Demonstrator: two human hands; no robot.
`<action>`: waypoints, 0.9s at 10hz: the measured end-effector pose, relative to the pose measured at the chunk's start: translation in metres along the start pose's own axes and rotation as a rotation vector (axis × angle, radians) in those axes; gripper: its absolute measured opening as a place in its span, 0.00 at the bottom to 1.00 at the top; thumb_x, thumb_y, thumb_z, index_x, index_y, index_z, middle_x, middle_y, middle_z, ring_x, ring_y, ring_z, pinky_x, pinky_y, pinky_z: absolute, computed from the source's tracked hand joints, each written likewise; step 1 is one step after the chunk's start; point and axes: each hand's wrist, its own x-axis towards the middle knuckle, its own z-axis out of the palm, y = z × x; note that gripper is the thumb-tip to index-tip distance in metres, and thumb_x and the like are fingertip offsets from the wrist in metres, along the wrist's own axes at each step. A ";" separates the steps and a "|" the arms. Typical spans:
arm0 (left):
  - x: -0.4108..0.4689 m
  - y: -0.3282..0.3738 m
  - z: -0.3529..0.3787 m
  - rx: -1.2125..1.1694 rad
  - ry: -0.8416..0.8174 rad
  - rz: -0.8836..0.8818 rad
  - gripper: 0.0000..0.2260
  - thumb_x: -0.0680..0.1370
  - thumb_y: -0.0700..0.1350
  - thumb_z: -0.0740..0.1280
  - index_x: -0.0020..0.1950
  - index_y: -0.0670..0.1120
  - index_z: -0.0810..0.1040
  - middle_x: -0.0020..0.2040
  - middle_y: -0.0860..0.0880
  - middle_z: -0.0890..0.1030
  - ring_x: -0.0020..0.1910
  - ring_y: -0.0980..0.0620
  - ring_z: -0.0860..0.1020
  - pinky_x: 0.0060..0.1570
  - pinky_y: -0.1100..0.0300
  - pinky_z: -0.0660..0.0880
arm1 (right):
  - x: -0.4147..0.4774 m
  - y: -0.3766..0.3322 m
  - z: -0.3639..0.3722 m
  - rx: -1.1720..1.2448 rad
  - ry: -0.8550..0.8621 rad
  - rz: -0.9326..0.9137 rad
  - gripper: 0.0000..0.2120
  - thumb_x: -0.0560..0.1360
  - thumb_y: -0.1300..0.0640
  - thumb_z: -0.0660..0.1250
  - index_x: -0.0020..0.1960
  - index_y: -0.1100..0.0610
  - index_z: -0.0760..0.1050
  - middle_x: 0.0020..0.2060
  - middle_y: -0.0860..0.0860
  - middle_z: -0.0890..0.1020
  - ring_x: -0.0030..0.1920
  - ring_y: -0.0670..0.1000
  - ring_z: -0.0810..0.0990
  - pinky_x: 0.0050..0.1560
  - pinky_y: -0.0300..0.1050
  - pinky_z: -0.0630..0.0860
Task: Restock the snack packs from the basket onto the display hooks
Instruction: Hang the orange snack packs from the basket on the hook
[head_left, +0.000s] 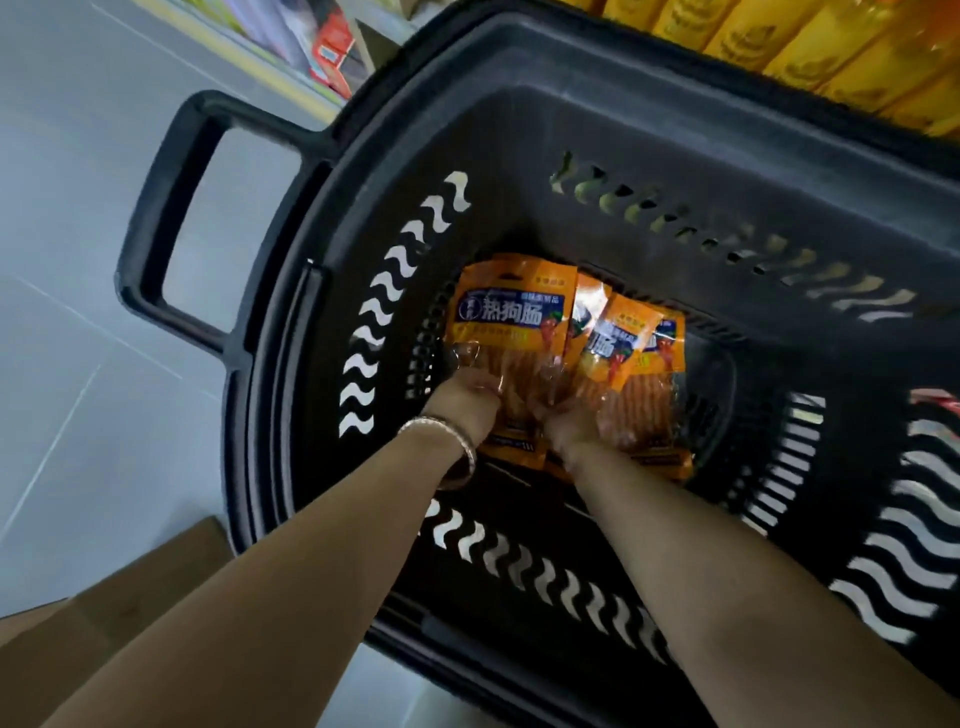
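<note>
Orange snack packs (511, 317), blue-labelled with clear lower windows showing thin sticks, are seen mid-frame on the floor of the black basket (571, 130). Their lower ends are grasped by the left hand (465, 402) and the right hand (569, 423).

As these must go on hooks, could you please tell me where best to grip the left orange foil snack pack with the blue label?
Grip the left orange snack pack by its clear lower half, coming down from above: it lies flat in the deep black plastic basket, walls blocking the sides, and that probably leaves its printed header free.
</note>
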 end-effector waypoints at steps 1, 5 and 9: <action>-0.005 0.004 0.002 -0.020 -0.003 -0.013 0.07 0.76 0.40 0.62 0.42 0.51 0.75 0.56 0.37 0.79 0.56 0.35 0.77 0.55 0.44 0.74 | -0.011 0.006 -0.011 0.021 0.031 -0.043 0.08 0.75 0.53 0.69 0.47 0.57 0.75 0.42 0.55 0.79 0.44 0.53 0.76 0.42 0.40 0.68; -0.015 0.007 -0.006 -0.163 0.074 -0.141 0.30 0.70 0.58 0.71 0.67 0.46 0.71 0.60 0.45 0.78 0.58 0.44 0.77 0.63 0.48 0.72 | -0.089 -0.004 -0.103 0.409 -0.212 -0.016 0.07 0.78 0.55 0.64 0.47 0.44 0.78 0.56 0.45 0.78 0.57 0.49 0.75 0.61 0.52 0.70; 0.003 -0.004 -0.031 -0.206 0.218 -0.167 0.20 0.79 0.34 0.60 0.71 0.38 0.65 0.67 0.36 0.70 0.65 0.37 0.71 0.59 0.52 0.70 | -0.018 -0.035 -0.052 0.472 -0.036 0.154 0.12 0.78 0.55 0.63 0.62 0.52 0.72 0.59 0.57 0.78 0.57 0.55 0.79 0.43 0.46 0.76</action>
